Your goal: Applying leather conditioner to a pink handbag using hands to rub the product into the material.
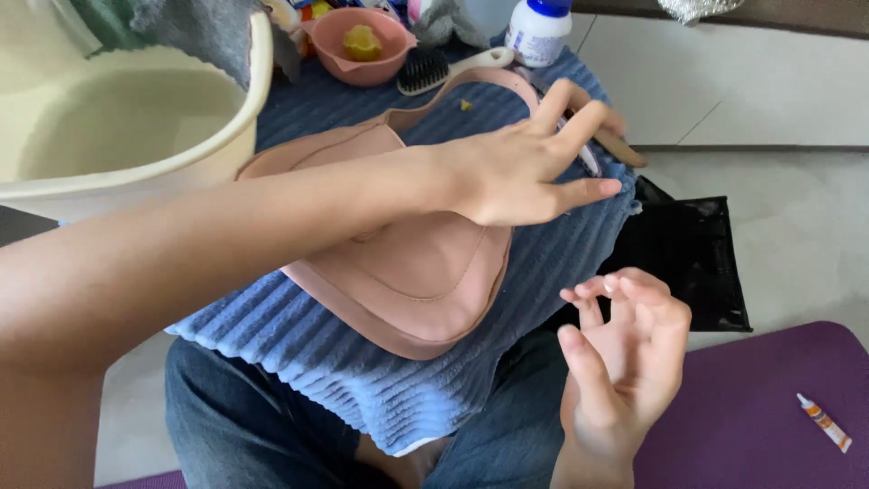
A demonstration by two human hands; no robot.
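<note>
Centrally, a pink bag [407, 272] lies on a blue towel [362, 371] over the lap. Left hand [525, 167], fingers spread, hovers above it; right hand [625, 362], fingers loosely curled, holds nothing. Unsteadied, the bag may slide off the towel.

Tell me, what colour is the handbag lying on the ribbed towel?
The handbag is dusty pink, clearest in the head view.
</note>
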